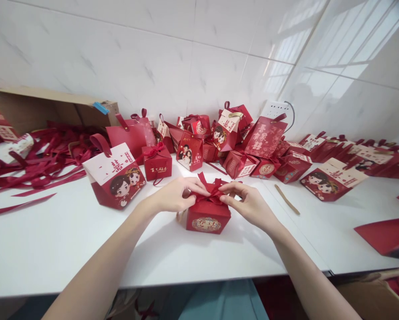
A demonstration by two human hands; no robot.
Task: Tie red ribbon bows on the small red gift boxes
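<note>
The left hand (pixel 173 198) and right hand (pixel 250 203) are seen bare, as are the left forearm (pixel 119 253) and right forearm (pixel 306 266). Teal cloth (pixel 215 302) is glimpsed at the lap.

Both the left hand (pixel 175 195) and right hand (pixel 244 201) pinch the red ribbon bow (pixel 213 190) atop a small red gift box (pixel 208 216) on the white table (pixel 52 240).

Bare table (pixel 52 249) in front; gift boxes (pixel 219 138) crowded behind

Between your left hand (pixel 175 195) and right hand (pixel 247 202): box (pixel 208 215), bow (pixel 212 189) on top | behind both hands: box pile (pixel 229 138) | far left of your left hand: loose ribbons (pixel 42 160) | right of your right hand: stick (pixel 287 200) on the table (pixel 52 240)
</note>
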